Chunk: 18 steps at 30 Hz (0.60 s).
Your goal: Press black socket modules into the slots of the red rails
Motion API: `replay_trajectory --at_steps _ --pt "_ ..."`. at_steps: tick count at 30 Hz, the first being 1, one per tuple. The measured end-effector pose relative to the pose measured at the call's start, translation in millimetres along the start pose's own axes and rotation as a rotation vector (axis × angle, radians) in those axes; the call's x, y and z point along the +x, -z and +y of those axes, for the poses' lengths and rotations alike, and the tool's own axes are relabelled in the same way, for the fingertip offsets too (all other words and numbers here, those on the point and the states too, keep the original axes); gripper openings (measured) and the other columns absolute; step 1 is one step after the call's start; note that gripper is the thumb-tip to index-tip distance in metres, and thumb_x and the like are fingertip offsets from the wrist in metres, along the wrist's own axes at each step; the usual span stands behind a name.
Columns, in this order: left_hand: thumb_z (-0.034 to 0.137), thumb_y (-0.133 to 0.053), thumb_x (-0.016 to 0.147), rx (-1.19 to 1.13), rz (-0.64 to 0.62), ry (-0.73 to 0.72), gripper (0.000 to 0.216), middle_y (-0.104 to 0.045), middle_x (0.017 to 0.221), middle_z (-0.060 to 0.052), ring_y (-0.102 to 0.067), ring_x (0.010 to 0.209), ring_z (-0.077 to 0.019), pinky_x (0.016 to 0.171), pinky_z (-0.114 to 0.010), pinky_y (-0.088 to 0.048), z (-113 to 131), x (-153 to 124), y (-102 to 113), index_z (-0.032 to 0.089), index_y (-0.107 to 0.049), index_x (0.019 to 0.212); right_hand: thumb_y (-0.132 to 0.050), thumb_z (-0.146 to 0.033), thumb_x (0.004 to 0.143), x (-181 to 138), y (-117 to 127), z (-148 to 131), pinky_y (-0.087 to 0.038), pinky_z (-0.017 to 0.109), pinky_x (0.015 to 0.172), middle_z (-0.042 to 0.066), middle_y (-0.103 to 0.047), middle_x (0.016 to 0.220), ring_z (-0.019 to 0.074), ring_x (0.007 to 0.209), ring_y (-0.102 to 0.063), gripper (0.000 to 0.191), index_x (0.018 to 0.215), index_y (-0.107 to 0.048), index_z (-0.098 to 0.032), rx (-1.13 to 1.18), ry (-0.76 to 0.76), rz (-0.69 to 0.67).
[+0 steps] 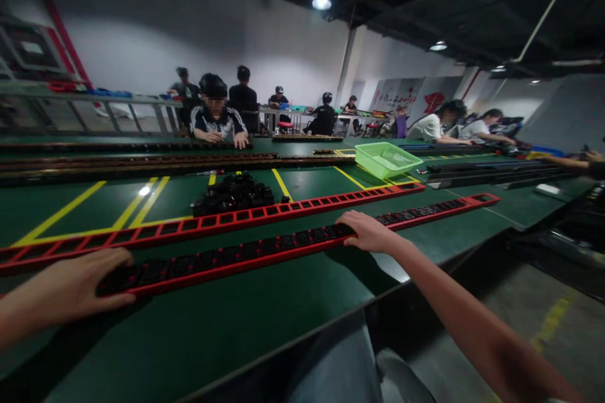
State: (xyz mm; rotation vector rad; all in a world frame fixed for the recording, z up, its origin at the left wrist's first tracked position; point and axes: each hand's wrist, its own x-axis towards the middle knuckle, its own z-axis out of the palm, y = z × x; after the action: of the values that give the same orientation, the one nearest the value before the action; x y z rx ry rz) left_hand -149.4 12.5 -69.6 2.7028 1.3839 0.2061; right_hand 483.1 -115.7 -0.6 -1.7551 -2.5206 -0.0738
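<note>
Lying palm-down, both hands rest on red strip.

We note bare counter this side of the near red strip. Beyond it, second red strip, black parts pile and green basket bar the way.

- The filled red strip, packed with black modules, lies slantwise along the green table.
- The left hand lies flat on its left end.
- The right hand rests on its middle, fingers bent.
- Just behind it runs an empty red strip.
- Behind that sits a pile of black parts.
- Farther back and to the right stands a green basket.
</note>
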Motion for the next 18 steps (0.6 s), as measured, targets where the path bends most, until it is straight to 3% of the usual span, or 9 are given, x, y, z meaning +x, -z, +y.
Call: replay_trajectory --at_steps 3,5,10,13,16,18 --pt "0.066 -0.066 0.071 0.039 -0.018 0.012 0.054 -0.072 0.121 -0.009 -0.067 0.107 -0.0328 0.093 -0.046 -0.053 38.3 18.2 19.9 0.027 -0.069 0.108 -0.067 -0.023 0.082 1.5 -4.7 16.8 -0.049 0.043 0.098 0.012 -0.067 0.118 0.0275 0.108 -0.062 0.041 0.122 -0.064 -0.017 0.040 -0.033 0.026" --pt "0.063 -0.065 0.074 0.069 -0.054 0.007 0.055 -0.070 0.118 -0.014 -0.067 0.105 -0.0334 0.092 -0.045 -0.052 56.5 23.9 28.6 0.019 -0.068 0.109 -0.063 -0.026 0.081 1.8 -12.1 28.2 -0.049 0.047 0.100 0.013 -0.067 0.120 0.0295 0.110 -0.063 0.042 0.122 -0.065 -0.018 0.059 -0.065 0.067" --pt "0.062 -0.063 0.081 0.056 -0.039 -0.032 0.053 -0.068 0.114 -0.012 -0.064 0.102 -0.0296 0.090 -0.039 -0.050 65.2 21.9 34.4 0.017 -0.064 0.107 -0.058 -0.046 0.085 10.7 -27.5 33.2 -0.051 0.056 0.102 0.017 -0.069 0.122 0.0361 0.113 -0.065 0.047 0.122 -0.066 -0.018 0.117 -0.031 0.163" --pt "0.060 -0.056 0.089 -0.034 -0.016 -0.082 0.050 -0.066 0.117 -0.012 -0.062 0.107 -0.0277 0.094 -0.038 -0.048 56.0 18.0 34.5 0.018 -0.064 0.114 -0.054 -0.053 0.088 33.1 -27.1 -0.5 -0.052 0.055 0.102 0.016 -0.069 0.124 0.0359 0.115 -0.065 0.048 0.121 -0.067 -0.020 0.134 0.028 0.217" --pt "0.047 -0.038 0.100 -0.190 0.004 -0.098 0.042 -0.067 0.113 -0.009 -0.062 0.105 -0.0229 0.096 -0.034 -0.046 45.5 16.7 36.3 0.018 -0.066 0.108 -0.050 -0.051 0.093 70.2 -25.7 -59.6 -0.052 0.052 0.104 0.016 -0.069 0.124 0.0330 0.116 -0.065 0.046 0.120 -0.067 -0.018 0.122 0.096 0.241" --pt "0.040 -0.040 0.099 -0.233 0.013 -0.081 0.037 -0.068 0.109 -0.009 -0.063 0.100 -0.0213 0.092 -0.032 -0.046 40.5 16.9 37.5 0.017 -0.068 0.104 -0.047 -0.045 0.096 96.5 -26.8 -102.6 -0.052 0.049 0.104 0.015 -0.069 0.125 0.0307 0.117 -0.065 0.042 0.121 -0.067 -0.017 0.107 0.160 0.235"
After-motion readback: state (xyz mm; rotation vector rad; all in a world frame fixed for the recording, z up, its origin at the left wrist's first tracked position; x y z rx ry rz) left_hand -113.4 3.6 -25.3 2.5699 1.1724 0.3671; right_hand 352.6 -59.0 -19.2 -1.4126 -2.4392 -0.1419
